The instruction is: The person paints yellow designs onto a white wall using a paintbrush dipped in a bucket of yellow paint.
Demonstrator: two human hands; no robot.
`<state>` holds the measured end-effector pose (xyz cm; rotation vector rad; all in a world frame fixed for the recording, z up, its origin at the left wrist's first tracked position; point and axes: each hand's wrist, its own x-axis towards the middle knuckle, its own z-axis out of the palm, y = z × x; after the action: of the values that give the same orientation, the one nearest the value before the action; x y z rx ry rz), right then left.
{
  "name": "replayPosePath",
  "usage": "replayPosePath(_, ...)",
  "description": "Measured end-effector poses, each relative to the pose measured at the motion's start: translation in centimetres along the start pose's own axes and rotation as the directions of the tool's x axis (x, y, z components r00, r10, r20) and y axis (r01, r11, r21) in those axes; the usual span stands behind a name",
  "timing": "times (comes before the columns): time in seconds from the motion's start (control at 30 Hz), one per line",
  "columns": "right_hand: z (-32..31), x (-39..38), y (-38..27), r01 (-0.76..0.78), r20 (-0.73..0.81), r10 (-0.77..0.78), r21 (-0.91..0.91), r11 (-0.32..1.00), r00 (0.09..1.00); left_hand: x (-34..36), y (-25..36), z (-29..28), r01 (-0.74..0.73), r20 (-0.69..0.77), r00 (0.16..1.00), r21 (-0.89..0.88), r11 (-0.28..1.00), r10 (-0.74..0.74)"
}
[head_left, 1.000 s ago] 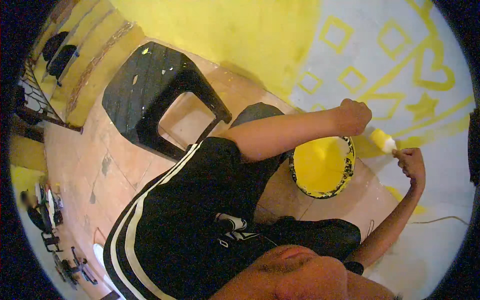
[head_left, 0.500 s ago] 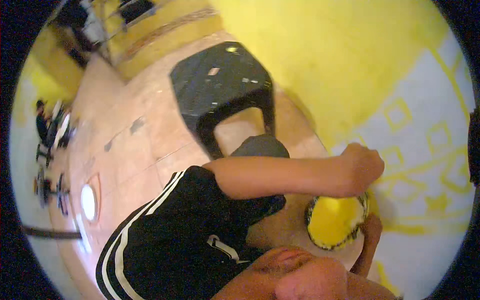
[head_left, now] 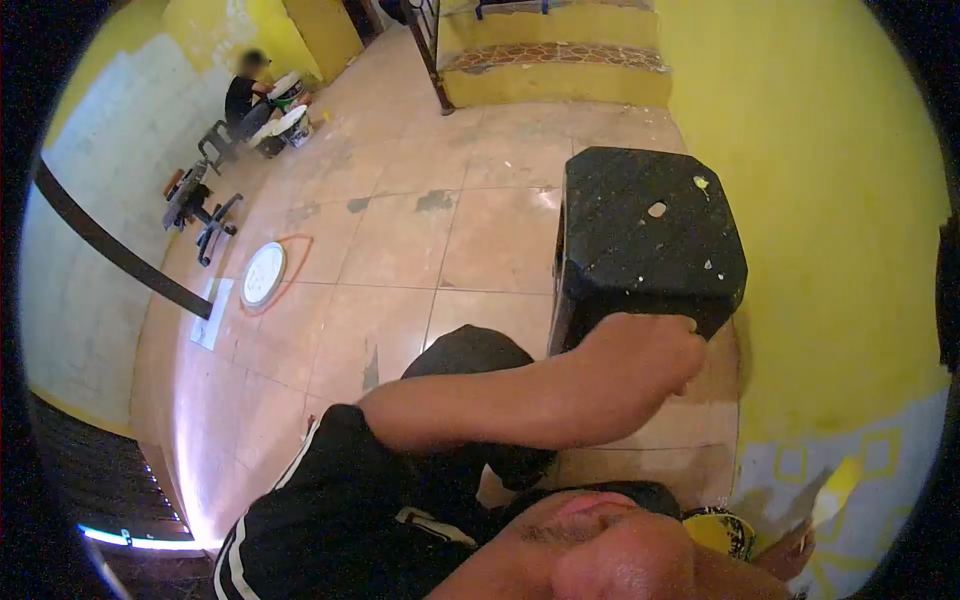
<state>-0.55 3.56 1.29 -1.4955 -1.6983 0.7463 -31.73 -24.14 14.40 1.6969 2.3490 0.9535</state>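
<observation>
White mark [head_left: 440,528] on the black shirt [head_left: 330,520], too blurred to read; moving right, left hand [head_left: 655,352] curled into a fist, overlapping the dark stool [head_left: 645,215]; next, a yellow-smeared bucket [head_left: 736,532]; just beside, right hand [head_left: 788,558] gripping a paintbrush [head_left: 838,490], tip up and rightward before the wall [head_left: 825,265], contact impossible to tell.

A yellow-and-white paint tool [head_left: 838,492] is gripped by the right hand [head_left: 790,552] near a yellow-and-pale-grey painted wall [head_left: 830,250]. Beside it, a round, yellow-and-black paint-smeared bucket [head_left: 743,536] is partly hidden. The left hand [head_left: 660,350], curled into a fist, is seen overlapping a black, square-topped, paint-spotted stool [head_left: 640,215]; whether contact is made cannot be told.
</observation>
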Motion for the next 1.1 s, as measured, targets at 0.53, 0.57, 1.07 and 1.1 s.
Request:
replayPosePath(0.53, 16.4, -12.9, -12.8, -0.524, 0.491, 0.203, 0.836, 0.162, 0.847, 5.8, -8.2, 6.4, 0.005, -0.166, 0.985, 0.303, 0.953, 0.048)
replayPosePath(0.57, 16.4, -12.9, -12.8, -0.434, 0.342, 0.301, 0.838, 0.332, 0.89, 6.4, -8.5, 7.3, -0.031, -0.2, 0.975, 0.305, 0.952, 0.096)
replayPosePath(1.07, 16.9, -10.5, -1.3, -0.693, 0.692, 0.218, 0.536, 0.482, 0.688, 6.8, -7.9, 11.2, -0.206, -0.137, 0.957, 0.299, 0.932, 0.255)
replayPosePath(1.1, 16.9, -9.8, -0.3, -0.713, 0.74, 0.175, 0.514, 0.476, 0.65, 7.3, -7.9, 11.5, -0.197, -0.111, 0.965, 0.299, 0.934, 0.239)
